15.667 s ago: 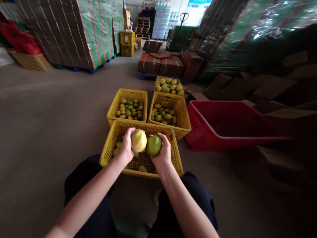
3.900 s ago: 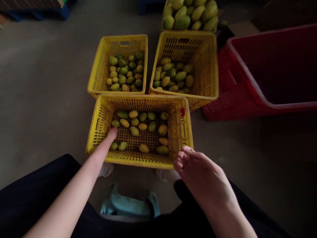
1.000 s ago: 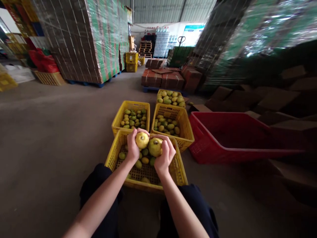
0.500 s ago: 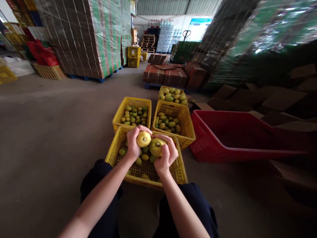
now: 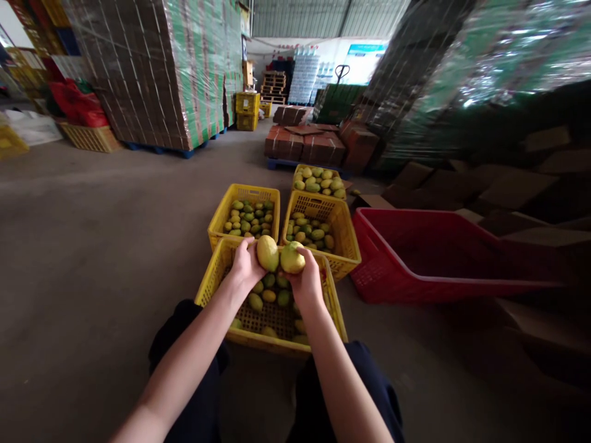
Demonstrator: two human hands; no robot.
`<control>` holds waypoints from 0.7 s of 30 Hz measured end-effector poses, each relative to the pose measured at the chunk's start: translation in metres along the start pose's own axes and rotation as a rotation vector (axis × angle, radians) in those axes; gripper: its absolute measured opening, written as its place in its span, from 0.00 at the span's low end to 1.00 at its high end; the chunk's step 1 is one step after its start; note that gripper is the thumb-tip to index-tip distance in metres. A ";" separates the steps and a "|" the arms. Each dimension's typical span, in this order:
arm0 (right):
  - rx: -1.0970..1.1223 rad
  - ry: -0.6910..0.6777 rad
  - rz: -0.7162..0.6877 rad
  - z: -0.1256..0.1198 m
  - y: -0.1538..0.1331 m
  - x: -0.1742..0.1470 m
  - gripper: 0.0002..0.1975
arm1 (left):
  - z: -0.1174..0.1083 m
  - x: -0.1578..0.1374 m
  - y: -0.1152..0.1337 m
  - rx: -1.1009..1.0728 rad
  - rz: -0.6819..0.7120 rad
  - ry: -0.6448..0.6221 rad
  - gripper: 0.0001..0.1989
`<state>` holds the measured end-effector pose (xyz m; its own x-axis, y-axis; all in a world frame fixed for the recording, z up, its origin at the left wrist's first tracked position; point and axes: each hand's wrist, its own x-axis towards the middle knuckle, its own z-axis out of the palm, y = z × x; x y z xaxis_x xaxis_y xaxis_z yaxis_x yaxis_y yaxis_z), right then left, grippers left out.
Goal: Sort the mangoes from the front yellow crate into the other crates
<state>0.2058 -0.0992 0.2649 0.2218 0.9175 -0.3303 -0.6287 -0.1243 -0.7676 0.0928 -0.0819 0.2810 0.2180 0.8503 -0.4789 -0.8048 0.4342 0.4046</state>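
Over the front yellow crate (image 5: 210,274), my left hand (image 5: 246,266) grips a yellow lemon (image 5: 268,253) with faint green on its skin. My right hand (image 5: 308,280) is closed around a second, greener lemon (image 5: 292,257), its thumb on the side. Both lemons are held up side by side, very close together; I cannot tell whether they touch. Beneath them, several green and yellow lemons (image 5: 269,296) lie loose on the crate's slatted bottom, partly hidden by my hands and forearms.
Behind stand a left yellow crate (image 5: 215,215), a right yellow crate (image 5: 348,240) and a far crate (image 5: 318,183), all holding lemons. A large red tub (image 5: 383,271) sits on the right beside flattened cardboard (image 5: 521,184). Wrapped pallet stacks (image 5: 138,74) rise farther back.
My hands have turned the two lemons, so their sides show more and the stem ends less. Both fists have loosened into a grip from below and beside. The view has shifted slightly.
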 end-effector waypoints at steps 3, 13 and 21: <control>0.028 0.036 0.146 0.001 -0.007 -0.002 0.05 | -0.001 -0.002 0.000 0.004 -0.028 0.044 0.16; 0.083 -0.133 0.338 0.000 -0.004 -0.004 0.12 | -0.006 0.004 0.001 -0.085 -0.010 0.130 0.16; 0.245 -0.222 0.206 0.004 -0.004 -0.009 0.17 | 0.002 -0.009 -0.003 -0.191 0.109 -0.145 0.21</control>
<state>0.2030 -0.1059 0.2730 -0.0774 0.9454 -0.3166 -0.8088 -0.2452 -0.5346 0.0945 -0.0902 0.2856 0.1898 0.9289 -0.3180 -0.9147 0.2850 0.2866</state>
